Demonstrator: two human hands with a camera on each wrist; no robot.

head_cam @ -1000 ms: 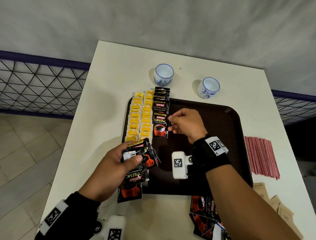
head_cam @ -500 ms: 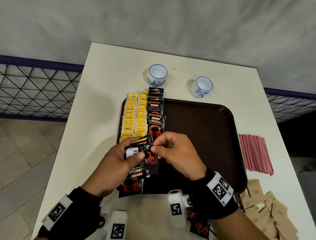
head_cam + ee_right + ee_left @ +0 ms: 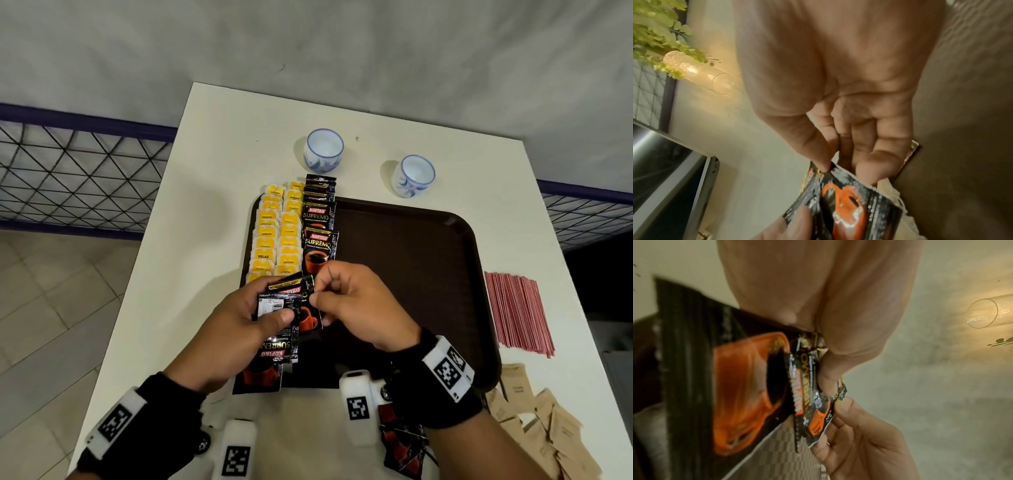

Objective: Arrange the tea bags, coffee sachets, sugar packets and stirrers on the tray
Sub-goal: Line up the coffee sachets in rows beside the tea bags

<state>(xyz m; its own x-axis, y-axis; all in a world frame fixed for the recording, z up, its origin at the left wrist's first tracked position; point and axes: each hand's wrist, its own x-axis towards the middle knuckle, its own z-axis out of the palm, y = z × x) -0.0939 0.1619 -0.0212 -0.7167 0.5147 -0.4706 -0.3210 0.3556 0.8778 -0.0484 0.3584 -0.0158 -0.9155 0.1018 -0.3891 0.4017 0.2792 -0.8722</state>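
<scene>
A dark brown tray [image 3: 428, 274] lies mid-table. Two columns of yellow tea bags [image 3: 274, 236] and a row of black coffee sachets [image 3: 320, 233] line its left side. Over the tray's near left corner my left hand [image 3: 236, 325] grips a fanned stack of coffee sachets [image 3: 277, 342] [image 3: 740, 386]. My right hand [image 3: 349, 305] pinches the edge of the top coffee sachet [image 3: 308, 315] [image 3: 846, 207] between thumb and fingertips. Red stirrers [image 3: 517, 311] lie right of the tray. Brown sugar packets [image 3: 534, 425] are heaped at the near right.
Two white-and-blue cups [image 3: 323, 150] [image 3: 412, 175] stand beyond the tray's far edge. More coffee sachets [image 3: 400, 448] lie at the table's near edge under my right wrist. A wire fence [image 3: 78, 178] and tiled floor are to the left of the table.
My right hand left the sachet it laid in the tray's row and came back to the stack in my left hand, where it now pinches the top sachet.
</scene>
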